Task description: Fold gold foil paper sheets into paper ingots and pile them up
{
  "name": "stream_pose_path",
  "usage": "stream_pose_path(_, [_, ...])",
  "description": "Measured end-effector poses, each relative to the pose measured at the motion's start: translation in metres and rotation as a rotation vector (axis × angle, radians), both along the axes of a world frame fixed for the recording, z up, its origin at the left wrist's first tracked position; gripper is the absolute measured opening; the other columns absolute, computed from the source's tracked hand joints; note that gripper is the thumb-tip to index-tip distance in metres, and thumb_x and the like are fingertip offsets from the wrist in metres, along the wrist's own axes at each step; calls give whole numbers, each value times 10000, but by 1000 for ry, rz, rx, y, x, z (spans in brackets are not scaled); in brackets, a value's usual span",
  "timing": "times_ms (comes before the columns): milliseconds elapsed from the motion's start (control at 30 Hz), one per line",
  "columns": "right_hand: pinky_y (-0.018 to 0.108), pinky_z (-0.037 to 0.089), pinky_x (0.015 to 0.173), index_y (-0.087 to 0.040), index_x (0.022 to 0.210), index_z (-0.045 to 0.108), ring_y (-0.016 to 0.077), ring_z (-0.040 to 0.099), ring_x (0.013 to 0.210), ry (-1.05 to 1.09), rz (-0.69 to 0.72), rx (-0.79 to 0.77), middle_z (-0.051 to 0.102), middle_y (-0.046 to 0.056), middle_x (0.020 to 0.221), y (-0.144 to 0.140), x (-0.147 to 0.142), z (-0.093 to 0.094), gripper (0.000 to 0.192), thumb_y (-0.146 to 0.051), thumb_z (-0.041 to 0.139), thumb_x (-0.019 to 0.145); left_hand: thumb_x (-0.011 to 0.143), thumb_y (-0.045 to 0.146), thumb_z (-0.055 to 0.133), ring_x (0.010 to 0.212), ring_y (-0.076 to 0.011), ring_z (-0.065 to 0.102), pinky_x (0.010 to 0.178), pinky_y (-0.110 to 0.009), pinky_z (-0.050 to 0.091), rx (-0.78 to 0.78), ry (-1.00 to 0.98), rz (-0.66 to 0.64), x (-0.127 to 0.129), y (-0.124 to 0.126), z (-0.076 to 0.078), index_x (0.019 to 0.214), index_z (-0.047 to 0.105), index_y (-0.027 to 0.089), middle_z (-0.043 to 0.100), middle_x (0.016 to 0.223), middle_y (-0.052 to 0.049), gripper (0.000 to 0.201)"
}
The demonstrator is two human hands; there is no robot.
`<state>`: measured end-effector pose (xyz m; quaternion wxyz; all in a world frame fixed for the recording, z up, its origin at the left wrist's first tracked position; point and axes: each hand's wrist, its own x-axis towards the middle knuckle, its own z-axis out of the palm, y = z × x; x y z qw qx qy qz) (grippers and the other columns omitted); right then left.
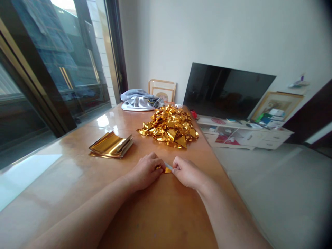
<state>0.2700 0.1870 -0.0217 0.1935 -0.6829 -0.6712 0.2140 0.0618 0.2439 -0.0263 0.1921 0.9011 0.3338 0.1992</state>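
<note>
Head view: both hands rest on the wooden table point(166, 214) close together, just below the middle. The left hand point(145, 171) lies knuckles up, its fingers curled down over a small gold foil piece point(166, 169) and pressing it to the wood. The right hand point(188, 172), at three o'clock from the left, pinches the other end of the same piece with thumb and forefinger closed narrow. Only a thin strip of foil shows in the gap between them; the rest is hidden under the fingers.

At twelve o'clock from the hands, near but apart, lies a heap of folded gold foil shapes point(169, 127). At ten o'clock sits a stack of flat gold foil sheets point(111, 145), its edges slightly curled. Nothing lies between the hands and either pile.

Farther off at twelve o'clock, at the table's far end, lies a bundle of pale cloth point(140, 101) with a framed picture point(163, 90) behind it. At two o'clock, off the table, a dark television point(225, 91) stands on a low white cabinet point(246, 135). A glass sliding door point(52, 62) runs along the left.
</note>
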Motion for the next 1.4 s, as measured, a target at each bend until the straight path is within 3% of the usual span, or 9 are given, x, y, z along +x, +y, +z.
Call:
stream_pose_path(200, [244,263,563,-221,780,571,143,535,699,38,0,8,654,-9,784,-3,1,6,57,-180,587,815,891,268,578,938,-200,579,822,-313,464,-5,0,10,2,-1,1,918,713,258,601,1021,-49,139])
stream_pose_path(400, [232,288,547,-220,761,533,127,521,653,107,-29,130,604,-32,717,-1,-9,6,62,-190,570,800,873,268,592,933,-203,578,803,-310,464,2,10,27,4,-2,2,938,729,264,606,1008,-49,152])
stream_pose_path(500, [237,268,536,-218,738,531,124,509,629,51,-26,94,600,-38,685,-1,-14,4,77,-178,591,764,874,269,593,936,-199,581,820,-307,465,1,6,26,3,-1,2,947,733,267,605,1010,-48,158])
stream_pose_path(933, [249,218,526,-217,732,552,128,490,602,-100,-76,47,613,-20,671,-3,-19,6,115,-275,628,795,854,85,555,913,-178,601,847,-264,480,-88,-82,-217,-8,13,3,1002,775,232,667,974,-57,303])
stream_pose_path(1400, [262,210,524,-237,822,494,143,518,596,-248,-104,47,598,-12,691,-7,-28,10,196,-389,617,822,828,77,575,901,-164,608,842,-239,482,-130,-48,-232,-4,16,4,1012,792,234,678,980,-45,325])
